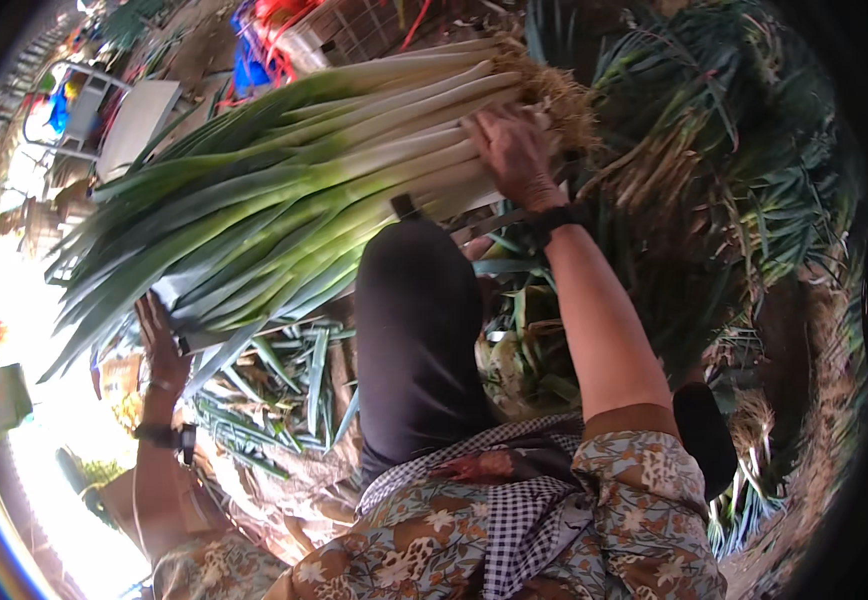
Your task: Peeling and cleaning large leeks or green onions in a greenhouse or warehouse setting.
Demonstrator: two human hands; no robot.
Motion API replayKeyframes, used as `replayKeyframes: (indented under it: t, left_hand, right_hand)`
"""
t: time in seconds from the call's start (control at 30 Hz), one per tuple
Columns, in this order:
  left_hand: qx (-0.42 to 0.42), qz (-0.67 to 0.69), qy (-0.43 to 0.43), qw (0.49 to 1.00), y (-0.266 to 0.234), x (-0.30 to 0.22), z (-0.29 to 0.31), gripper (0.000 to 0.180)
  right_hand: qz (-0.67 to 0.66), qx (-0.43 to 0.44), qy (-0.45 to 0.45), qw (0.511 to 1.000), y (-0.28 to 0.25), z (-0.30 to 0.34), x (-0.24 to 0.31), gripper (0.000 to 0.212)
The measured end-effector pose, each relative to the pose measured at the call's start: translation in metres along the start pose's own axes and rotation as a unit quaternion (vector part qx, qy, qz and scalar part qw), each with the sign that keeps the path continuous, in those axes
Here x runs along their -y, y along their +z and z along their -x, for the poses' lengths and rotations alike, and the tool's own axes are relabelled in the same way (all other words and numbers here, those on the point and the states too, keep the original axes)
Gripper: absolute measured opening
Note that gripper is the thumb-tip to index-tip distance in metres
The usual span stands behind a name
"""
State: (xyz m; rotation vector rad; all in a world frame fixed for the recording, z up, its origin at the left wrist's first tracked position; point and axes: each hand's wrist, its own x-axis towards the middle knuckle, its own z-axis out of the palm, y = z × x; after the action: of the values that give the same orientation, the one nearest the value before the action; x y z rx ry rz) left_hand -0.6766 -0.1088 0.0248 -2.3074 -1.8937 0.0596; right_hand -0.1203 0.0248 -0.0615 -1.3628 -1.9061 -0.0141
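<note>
A large pile of leeks [339, 165] spans the space in front of me, its pale stalks and tan roots at the right and its green leaves fanning left. My right hand [516, 155] lies over the white stalks close to the roots, fingers curled down onto them. At the lower left, my left hand [162, 345] touches the underside of the leaves. Its fingers look stretched out, though the leaves partly cover them. Part of a flat support edge [254, 333] shows beneath the leaves.
Cut green leaves [254, 430] litter the ground left of my knee [419, 320]. More leafy stalks with roots [694, 130] are heaped at the right. A pale chair [139, 125] stands at the far left, and a crate [354, 30] with red strings sits behind the leeks.
</note>
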Motion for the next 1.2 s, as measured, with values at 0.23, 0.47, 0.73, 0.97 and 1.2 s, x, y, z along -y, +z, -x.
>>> replayKeyframes:
  t: [0.23, 0.47, 0.73, 0.97, 1.2]
  left_hand:
    - [0.267, -0.16, -0.113, 0.944, -0.13, -0.061, -0.022, 0.058]
    - [-0.115, 0.015, 0.208, 0.971, -0.11, -0.223, -0.136, 0.041]
    - [-0.085, 0.026, 0.156, 0.984, -0.04, -0.236, -0.156, 0.04]
    - [-0.149, -0.021, 0.205, 0.967, -0.011, -0.218, -0.162, 0.039]
    - [-0.176, -0.031, 0.303, 0.936, 0.022, -0.346, -0.21, 0.05]
  right_hand:
    - [-0.002, -0.005, 0.031, 1.0, -0.011, -0.002, -0.001, 0.022]
    - [-0.008, -0.011, 0.026, 1.0, -0.009, 0.001, -0.003, 0.017]
    - [-0.026, -0.041, 0.031, 0.998, -0.009, -0.002, -0.002, 0.02]
    - [-0.06, -0.038, 0.019, 0.997, 0.001, -0.002, -0.003, 0.012]
    - [-0.348, -0.119, 0.069, 0.927, 0.008, 0.062, -0.155, 0.012]
